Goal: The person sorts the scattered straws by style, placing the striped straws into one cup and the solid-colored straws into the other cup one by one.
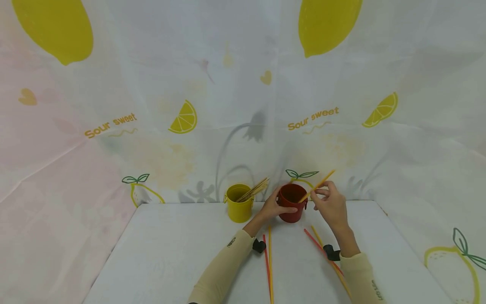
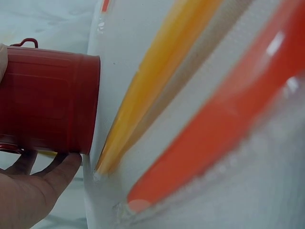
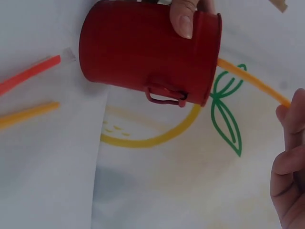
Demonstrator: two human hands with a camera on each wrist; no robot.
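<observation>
Plainly, a white table (image 1: pixel 171 249) ran back to a pale hanging cloth (image 1: pixel 235 84), which rose behind it and spread past both sides. Big yellow lemons (image 1: pixel 57 29) showed near the top of the cloth; lower down came lemon slices (image 1: pixel 185 119), the words "Sour sweet" (image 1: pixel 110 125) printed twice, and lemon outlines with green leaves (image 1: pixel 135 179). Creases crossed the fabric, and its left side was tinged pink.

Close to the table's back edge stood two small buckets. A yellow bucket (image 1: pixel 239 213), upright, held a bundle of thin sticks (image 1: pixel 254 191) leaning right over its rim. Just to its right was a red bucket (image 1: pixel 291 217). The left hand (image 1: pixel 274 207) gripped this one, fingers curved about its side and thumb laid across the front. The right hand (image 1: pixel 333 204) pinched a yellow straw (image 1: pixel 324 180) between thumb and fingertips; the straw slanted, its lower end inside the red bucket's mouth.

On the tabletop, nearer the person, loose straws lay in two pairs. A red one (image 1: pixel 266 259) and a yellow one (image 1: pixel 271 261) were beside the left forearm; another red one (image 1: pixel 313 239) and yellow one (image 1: pixel 316 233) passed beneath the right. Beige sleeves (image 1: pixel 224 264) covered both forearms.
</observation>
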